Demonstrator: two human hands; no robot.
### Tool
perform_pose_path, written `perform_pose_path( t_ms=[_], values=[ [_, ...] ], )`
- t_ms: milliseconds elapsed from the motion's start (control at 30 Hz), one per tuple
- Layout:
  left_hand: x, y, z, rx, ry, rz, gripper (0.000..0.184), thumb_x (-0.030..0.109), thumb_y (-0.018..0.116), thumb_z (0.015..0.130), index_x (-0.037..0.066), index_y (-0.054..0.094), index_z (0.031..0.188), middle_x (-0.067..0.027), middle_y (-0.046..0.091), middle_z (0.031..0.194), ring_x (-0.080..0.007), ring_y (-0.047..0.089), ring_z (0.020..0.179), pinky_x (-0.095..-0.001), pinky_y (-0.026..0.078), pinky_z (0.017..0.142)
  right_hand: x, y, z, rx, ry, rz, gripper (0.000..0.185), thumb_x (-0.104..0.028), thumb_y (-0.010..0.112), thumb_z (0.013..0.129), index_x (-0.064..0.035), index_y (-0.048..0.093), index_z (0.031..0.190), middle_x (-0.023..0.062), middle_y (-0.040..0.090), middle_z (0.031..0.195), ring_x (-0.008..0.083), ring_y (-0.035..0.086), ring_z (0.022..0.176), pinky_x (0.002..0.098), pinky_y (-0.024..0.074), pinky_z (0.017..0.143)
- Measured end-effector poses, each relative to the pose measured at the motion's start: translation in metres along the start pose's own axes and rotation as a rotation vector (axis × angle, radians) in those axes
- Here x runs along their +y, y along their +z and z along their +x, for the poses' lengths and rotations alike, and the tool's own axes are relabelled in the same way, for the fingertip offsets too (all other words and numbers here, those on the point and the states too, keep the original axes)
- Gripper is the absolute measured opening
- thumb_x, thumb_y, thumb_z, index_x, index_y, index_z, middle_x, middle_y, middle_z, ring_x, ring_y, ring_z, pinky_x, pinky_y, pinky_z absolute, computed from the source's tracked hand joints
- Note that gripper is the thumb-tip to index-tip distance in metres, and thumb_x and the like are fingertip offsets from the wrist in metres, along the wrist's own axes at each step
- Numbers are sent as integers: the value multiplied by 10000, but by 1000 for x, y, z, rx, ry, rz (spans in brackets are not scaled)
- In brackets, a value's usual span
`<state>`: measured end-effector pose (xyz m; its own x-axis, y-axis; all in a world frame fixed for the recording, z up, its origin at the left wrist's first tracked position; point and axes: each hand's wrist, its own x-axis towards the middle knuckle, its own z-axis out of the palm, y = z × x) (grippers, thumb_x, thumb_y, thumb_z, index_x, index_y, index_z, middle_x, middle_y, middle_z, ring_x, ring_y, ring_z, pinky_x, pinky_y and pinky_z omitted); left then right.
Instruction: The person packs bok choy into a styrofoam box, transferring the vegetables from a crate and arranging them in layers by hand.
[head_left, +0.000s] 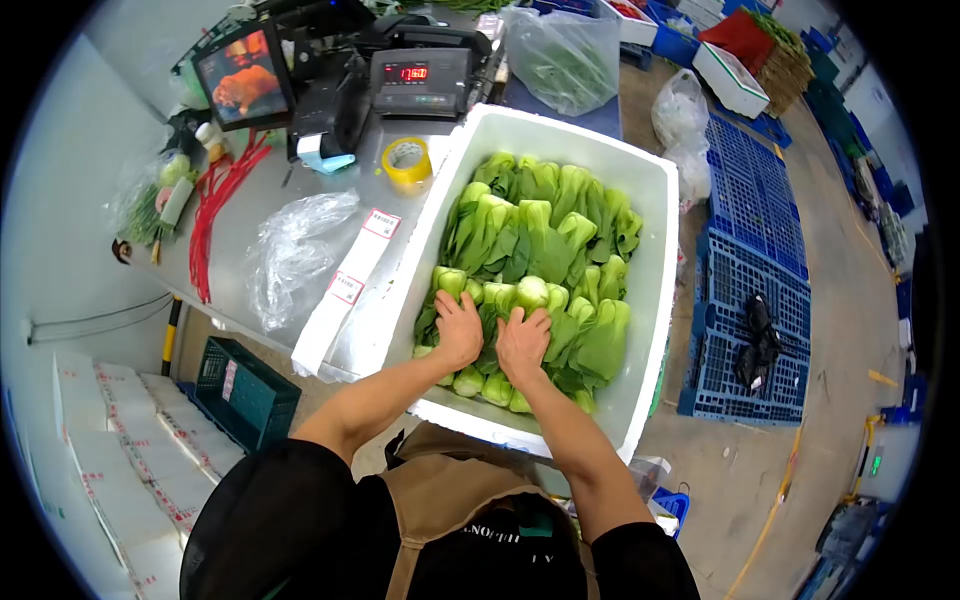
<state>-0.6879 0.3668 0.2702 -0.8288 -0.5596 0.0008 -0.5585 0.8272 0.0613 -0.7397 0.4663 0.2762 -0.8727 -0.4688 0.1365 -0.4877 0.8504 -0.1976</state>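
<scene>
A white foam box (655, 290) holds rows of green bok choy (545, 240), with pale stem ends and dark leaves. Inside its near half, my left hand (457, 332) rests on bok choy at the left side, fingers spread and fingertips against the stem ends. To its right, my right hand (522, 345) touches a bok choy head near the middle, its fingers apart and slightly bent. Neither hand visibly closes round a head. Leaves partly hide the fingertips. More pale stem ends lie beneath my wrists along the near wall.
Left of the box, the metal table (235, 275) carries a label strip (345, 290), crumpled plastic (295, 255), yellow tape (407, 163) and red ties (215, 210). A scale display (420, 80) and a screen (242, 75) stand behind. Blue pallets (755, 300) lie on the floor at right.
</scene>
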Motion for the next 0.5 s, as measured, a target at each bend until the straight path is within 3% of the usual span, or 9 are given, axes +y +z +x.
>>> perform_pose_path(
  t_ms=[100, 133, 200, 267, 300, 333, 367, 433, 500],
  values=[
    [4, -3, 6, -63, -81, 19, 555, 151, 629, 788, -77, 429, 1253, -451, 308, 1317, -494, 445, 1173, -475, 509, 838, 4, 8, 0, -6, 25, 29, 286, -332, 601, 869, -62, 569, 958, 217, 523, 983, 358, 510, 914, 451, 473, 721],
    [0, -2, 10, -170, 114, 348, 502, 211, 636, 779, -59, 501, 1180, -416, 470, 1204, -473, 528, 1085, -454, 514, 811, 14, 12, 2, -220, -159, -8, 252, -289, 582, 851, -73, 629, 973, 163, 580, 928, 339, 526, 914, 448, 468, 748],
    [-26, -1, 36, -484, 336, 149, 309, 226, 633, 766, -39, 612, 921, -231, 668, 832, -340, 659, 787, -450, 519, 734, 5, 4, -4, 69, 30, 52, 182, -195, 577, 809, -67, 668, 902, 148, 617, 939, 326, 548, 975, 442, 491, 776],
    [-32, -66, 27, -500, 437, -431, 296, 142, 570, 798, -78, 608, 992, -275, 650, 872, -392, 646, 826, -490, 488, 753, -1, -38, -3, -275, 177, 247, 244, -192, 621, 749, -30, 681, 922, 214, 625, 985, 350, 567, 1000, 462, 521, 725],
    [-29, -96, 18, -422, 402, -259, 363, 179, 606, 827, -60, 605, 1100, -272, 656, 979, -409, 634, 902, -467, 489, 773, 5, -73, -1, -507, 192, 520, 381, -194, 649, 731, 5, 664, 1056, 254, 565, 1165, 375, 541, 1090, 475, 483, 859],
    [-89, -57, 38, -194, 591, -260, 407, 195, 631, 865, -41, 579, 1193, -260, 641, 1090, -409, 611, 991, -448, 478, 815, 6, -97, -13, -486, 118, 629, 342, -200, 663, 713, -14, 678, 1000, 262, 546, 1185, 371, 551, 1076, 471, 492, 828],
    [-47, -76, 40, -246, 527, -326, 433, 229, 623, 909, -45, 556, 1239, -237, 633, 1142, -353, 609, 1042, -404, 477, 860, 32, -95, -23, -266, 62, 732, 277, -183, 658, 731, -35, 653, 965, 247, 529, 1165, 365, 554, 1031, 468, 481, 799],
    [30, -136, -25, -63, 515, -479, 363, 149, 585, 937, -58, 554, 1234, -207, 640, 1141, -281, 622, 1033, -362, 483, 880, 58, -134, -92, 304, 29, 859, 213, -132, 638, 756, -35, 594, 940, 219, 516, 1110, 360, 545, 989, 460, 463, 790],
    [102, -167, -86, -126, 719, -674, 338, 117, 568, 945, -54, 555, 1236, -185, 643, 1136, -243, 619, 1028, -338, 480, 895, 99, -164, -162, 684, 146, 853, 237, -109, 652, 779, -29, 574, 988, 194, 511, 1025, 372, 539, 875, 452, 459, 812]
  ],
)
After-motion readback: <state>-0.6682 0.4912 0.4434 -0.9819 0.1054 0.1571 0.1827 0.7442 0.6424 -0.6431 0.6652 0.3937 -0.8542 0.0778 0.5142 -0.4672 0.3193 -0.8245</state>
